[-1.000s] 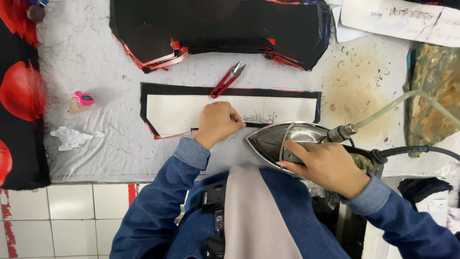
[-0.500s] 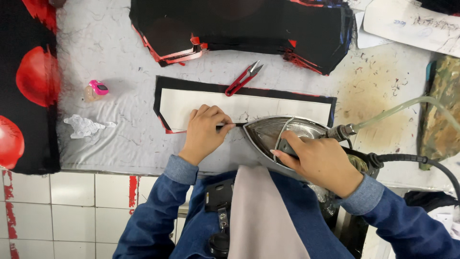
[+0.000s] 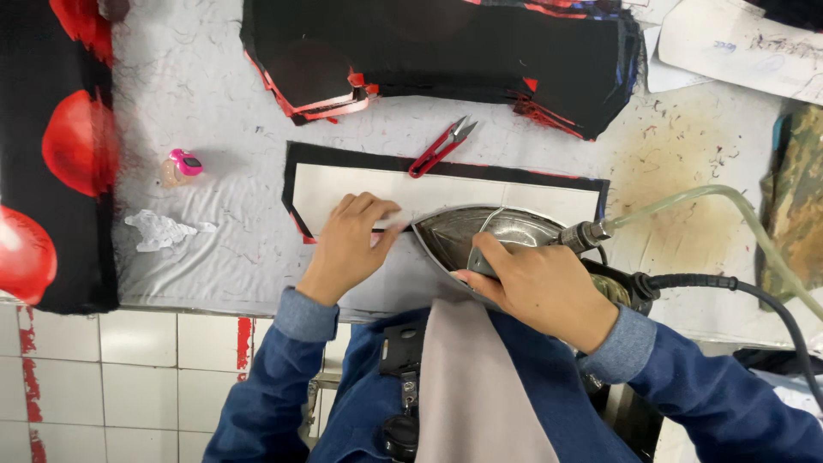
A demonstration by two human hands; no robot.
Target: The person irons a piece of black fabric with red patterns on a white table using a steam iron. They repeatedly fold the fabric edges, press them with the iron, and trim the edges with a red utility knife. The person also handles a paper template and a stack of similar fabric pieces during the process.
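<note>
Two hands: both at work on one fabric piece, lower centre of the frame.
Left hand (image 3: 350,244): fingers curled and pressed flat on the white interfacing strip (image 3: 446,195), gripping nothing, likely pinning the piece so it cannot slide.
Right hand (image 3: 538,287): closed around the handle of the steam iron (image 3: 489,236), whose pointed nose faces left, just beside the left fingertips.
Fabric piece (image 3: 386,163): black, lying flat at mid-frame with the white strip laid on it, a black border showing along the top and left.
Thread snips (image 3: 441,147): red-handled, resting on the piece's upper edge, within easy reach.
Hoses: a pale tube (image 3: 711,199) and a black cable (image 3: 729,283) run off the iron's rear to the right.
Worktop (image 3: 197,94): grey padded cover; stacked black-and-red cut pieces (image 3: 446,51) at upper centre; a small pink-topped object (image 3: 182,165) at left.
</note>
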